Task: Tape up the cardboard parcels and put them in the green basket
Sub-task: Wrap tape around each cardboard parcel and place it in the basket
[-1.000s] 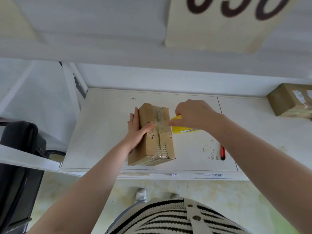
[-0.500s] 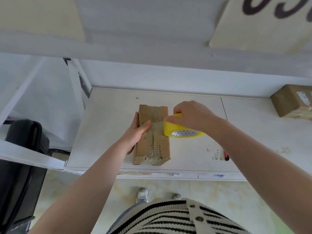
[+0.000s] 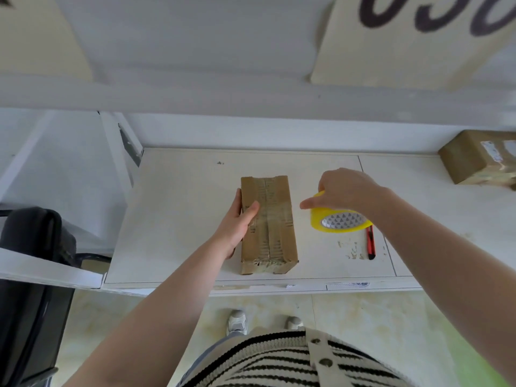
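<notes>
The white desk (image 3: 178, 219) carried it all. Near its middle lay the cardboard parcel (image 3: 267, 224), long and narrow, lying flat with its length running from near to far. Its brown top was creased and glossy with clear tape along the centre seam, and the near end looked ragged and crumpled under the tape. A second parcel (image 3: 479, 156) sat far off at the right edge of the desk, with a white label on it.

The left hand (image 3: 237, 222) held the parcel's left side, fingers down along that side and the thumb laid across the top, grasping it. The right hand (image 3: 344, 191) hovered just right of the parcel, reaching in from the right, its grip clenched around the yellow tape roll (image 3: 339, 219), forefinger pointing toward the parcel. The roll was tilted, its patterned core showing. Just beside it on the desk, a red utility knife (image 3: 371, 243) lay.
</notes>
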{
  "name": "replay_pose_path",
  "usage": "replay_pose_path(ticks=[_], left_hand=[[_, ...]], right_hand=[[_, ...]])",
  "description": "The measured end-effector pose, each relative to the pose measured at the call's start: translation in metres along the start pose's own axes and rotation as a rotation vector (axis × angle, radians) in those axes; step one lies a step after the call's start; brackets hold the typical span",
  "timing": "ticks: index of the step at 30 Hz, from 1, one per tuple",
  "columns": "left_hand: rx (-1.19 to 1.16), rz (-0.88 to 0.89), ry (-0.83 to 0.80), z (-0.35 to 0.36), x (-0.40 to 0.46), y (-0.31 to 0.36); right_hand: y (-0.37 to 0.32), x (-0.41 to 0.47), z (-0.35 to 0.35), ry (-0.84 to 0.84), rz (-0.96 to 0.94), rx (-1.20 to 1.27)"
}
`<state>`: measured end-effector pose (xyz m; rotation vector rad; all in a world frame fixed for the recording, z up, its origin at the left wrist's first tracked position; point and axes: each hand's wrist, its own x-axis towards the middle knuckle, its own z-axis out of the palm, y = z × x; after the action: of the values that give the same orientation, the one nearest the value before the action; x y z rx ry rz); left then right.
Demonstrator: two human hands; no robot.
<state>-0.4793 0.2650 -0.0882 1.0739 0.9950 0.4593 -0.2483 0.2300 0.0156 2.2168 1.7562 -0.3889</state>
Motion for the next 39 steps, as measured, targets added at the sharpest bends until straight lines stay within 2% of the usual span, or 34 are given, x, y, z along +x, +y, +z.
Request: replay_pose_path(ticks=[8,14,16,17,19,21,25,33,39], left_hand=[[0.183,-0.061,-0.007,-0.009,0.0,0.008],[0.21,-0.051,-0.046,-0.006,0.0,0.015],[0.252,-0.024,-0.003,0.0,-0.001,0.017],[0.393,0.021,0.068,0.006,0.0,0.02],[0.908,0.23,0.227,0.027,0.002,0.023],[1.269,0.449,0.256,0.046,0.007,0.024],[1.575,0.415,0.222,0.052,0.023,0.008],[1.594,0.378,0.176,0.045,0.025,0.009],[1.325,0.378,0.151,-0.002,0.016,0.018]], right_hand=[[0.011,0.009,0.059,-0.199,0.081,0.315],[0.007,0.017,0.068,-0.22,0.038,0.365],[0.009,0.019,0.071,-0.215,0.035,0.362],[0.01,0.02,0.072,-0.214,0.037,0.355],[0.009,0.02,0.073,-0.213,0.032,0.349],[0.006,0.018,0.072,-0.217,0.023,0.345],[0.006,0.015,0.072,-0.224,0.032,0.365],[0.006,0.015,0.074,-0.229,-0.009,0.431],[0.008,0.008,0.068,-0.187,-0.18,0.802]])
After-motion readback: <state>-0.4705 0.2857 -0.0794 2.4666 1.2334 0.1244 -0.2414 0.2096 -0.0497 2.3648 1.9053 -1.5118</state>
